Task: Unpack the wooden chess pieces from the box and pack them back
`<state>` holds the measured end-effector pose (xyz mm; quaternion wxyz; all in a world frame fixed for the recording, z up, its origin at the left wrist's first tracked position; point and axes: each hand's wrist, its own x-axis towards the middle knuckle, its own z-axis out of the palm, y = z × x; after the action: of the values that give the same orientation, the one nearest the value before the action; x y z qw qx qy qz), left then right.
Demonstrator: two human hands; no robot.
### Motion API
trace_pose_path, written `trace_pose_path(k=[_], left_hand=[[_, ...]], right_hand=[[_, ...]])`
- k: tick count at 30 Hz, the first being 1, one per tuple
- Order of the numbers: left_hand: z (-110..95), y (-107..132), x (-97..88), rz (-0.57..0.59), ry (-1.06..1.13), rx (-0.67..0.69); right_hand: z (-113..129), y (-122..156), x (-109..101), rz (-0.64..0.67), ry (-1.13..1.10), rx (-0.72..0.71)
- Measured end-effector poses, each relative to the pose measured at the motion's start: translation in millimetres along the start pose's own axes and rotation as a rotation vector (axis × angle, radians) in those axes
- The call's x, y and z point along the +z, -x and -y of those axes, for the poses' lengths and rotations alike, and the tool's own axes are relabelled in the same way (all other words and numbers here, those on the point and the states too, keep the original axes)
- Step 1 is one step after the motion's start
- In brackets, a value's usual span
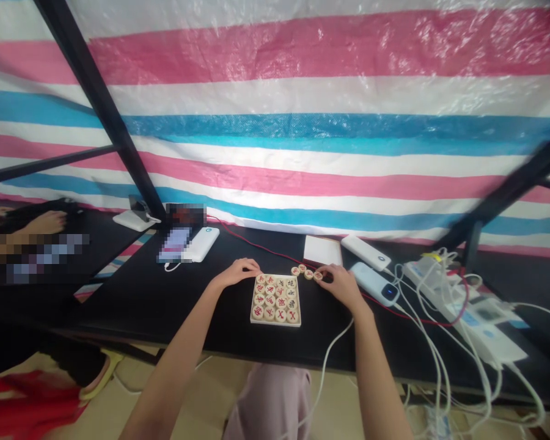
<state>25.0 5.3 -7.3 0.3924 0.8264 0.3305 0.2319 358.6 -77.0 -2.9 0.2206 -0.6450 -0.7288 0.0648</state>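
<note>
A shallow white box (275,324) on the black table holds round Chinese chess pieces (270,300) in rows, some with red characters and some with black. At the box's far left corner, my left hand (239,272) has its fingers bent and its fingertips against the edge. Just beyond the far right corner, several loose chess pieces (301,269) lie in a short uneven line. My right hand (341,284) has thumb and fingers closed around the rightmost chess piece (318,276) of that line, partly covering it.
Behind my right hand lies a shallow box lid (323,250). White and light-blue power banks (374,284) and a power strip (486,333) with tangled cables fill the right. A phone (175,244) and another power bank (205,244) lie left. Another person's hand (48,223) rests at far left.
</note>
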Motion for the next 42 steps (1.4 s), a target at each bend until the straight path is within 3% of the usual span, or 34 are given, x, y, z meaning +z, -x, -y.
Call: trace_pose_path(k=[6,10,14,18,31,36,39,42], left_hand=[[0,1,-3.0,0.039,-0.038,-0.021],[0,1,-1.4,0.031,-0.069,-0.010],[0,1,0.0,0.007,-0.088,-0.001],[1,1,0.5,0.004,-0.080,0.012],[7,4,-2.2,0.044,-0.053,0.044],[8,7,2.3,-0.029,-0.041,0.039],[7,8,6.4,-0.086,0.046,0.043],[4,9,7.4,-0.114,0.108,0.052]], right_hand=[[23,-2,0,-0.083,-0.155,-0.097],[58,2,8,0.027,-0.378,-0.287],[85,9,17,0.141,-0.305,-0.389],[97,11,15,0.155,-0.210,-0.392],[98,22,8,0.160,-0.025,-0.397],[95,21,7,0.018,-0.029,-0.301],[83,19,7,-0.106,0.012,-0.196],[70,18,9,-0.139,0.082,-0.157]])
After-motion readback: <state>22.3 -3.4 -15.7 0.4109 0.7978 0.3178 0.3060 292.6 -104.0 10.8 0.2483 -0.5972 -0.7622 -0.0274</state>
